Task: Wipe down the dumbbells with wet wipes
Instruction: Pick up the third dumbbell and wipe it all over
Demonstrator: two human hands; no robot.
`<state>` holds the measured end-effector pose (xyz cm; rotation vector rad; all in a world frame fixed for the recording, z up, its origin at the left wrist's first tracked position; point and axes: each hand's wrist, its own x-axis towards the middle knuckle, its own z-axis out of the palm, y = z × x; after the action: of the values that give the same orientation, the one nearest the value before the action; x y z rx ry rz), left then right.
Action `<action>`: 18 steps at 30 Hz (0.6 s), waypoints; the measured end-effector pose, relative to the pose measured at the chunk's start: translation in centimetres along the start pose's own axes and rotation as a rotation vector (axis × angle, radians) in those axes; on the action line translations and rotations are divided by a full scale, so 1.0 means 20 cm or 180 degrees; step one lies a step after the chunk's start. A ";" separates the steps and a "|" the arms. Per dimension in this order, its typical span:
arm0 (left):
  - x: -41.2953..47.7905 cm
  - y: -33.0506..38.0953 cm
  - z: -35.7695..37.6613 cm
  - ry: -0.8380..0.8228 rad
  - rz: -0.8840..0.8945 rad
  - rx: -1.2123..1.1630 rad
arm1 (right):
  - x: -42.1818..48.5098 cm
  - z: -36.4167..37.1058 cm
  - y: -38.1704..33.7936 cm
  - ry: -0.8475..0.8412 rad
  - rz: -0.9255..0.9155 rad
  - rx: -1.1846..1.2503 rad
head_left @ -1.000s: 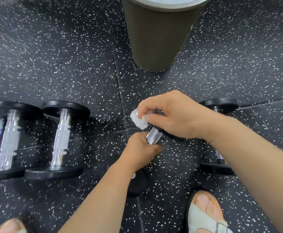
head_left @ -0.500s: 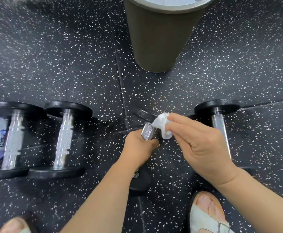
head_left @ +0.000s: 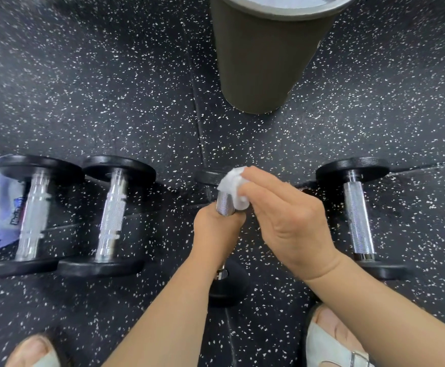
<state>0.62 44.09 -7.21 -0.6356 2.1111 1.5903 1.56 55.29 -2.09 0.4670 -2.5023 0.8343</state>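
Centrally, the left grip (head_left: 216, 229) is clenched round the handle of the held dumbbell (head_left: 225, 207), whose long axis runs from lower centre toward upper centre of the frame. The right grip (head_left: 290, 221) pinches a bunched wet wipe (head_left: 233, 186) against the bare handle just above the left knuckles. The unwiped stretch probably lies upward, toward the far plate. Two dumbbells (head_left: 110, 215) lie at left and another dumbbell (head_left: 359, 215) at right, well apart. A bin (head_left: 263, 62) stands beyond; none looks in the way.
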 end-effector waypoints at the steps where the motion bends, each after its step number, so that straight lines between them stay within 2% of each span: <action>1: 0.00 0.00 0.00 0.0017 -0.0051 -0.0015 | -0.02 -0.01 0.01 0.0007 0.0119 0.0058; 6: 0.01 -0.03 -0.01 0.0083 -0.0154 -0.0157 | -0.06 0.00 0.10 -0.0160 0.0809 0.0495; 9: 0.01 -0.06 -0.02 0.0142 -0.0233 -0.0209 | -0.08 0.02 0.15 -0.0359 0.1743 0.0606; 11: 0.01 -0.06 -0.02 0.0185 -0.0224 -0.0230 | -0.07 0.03 0.13 -0.0309 0.2137 0.0970; 14: 0.01 -0.06 -0.03 0.0189 -0.0180 -0.0233 | -0.03 0.02 0.01 0.0008 0.2083 0.1397; 18: 0.00 -0.05 -0.05 0.0296 -0.0163 -0.0210 | -0.01 0.02 -0.09 0.0041 0.1450 0.1217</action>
<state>1.19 42.93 -7.82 -0.7937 2.0977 1.6373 2.49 53.64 -1.63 -0.0016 -2.4732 1.4968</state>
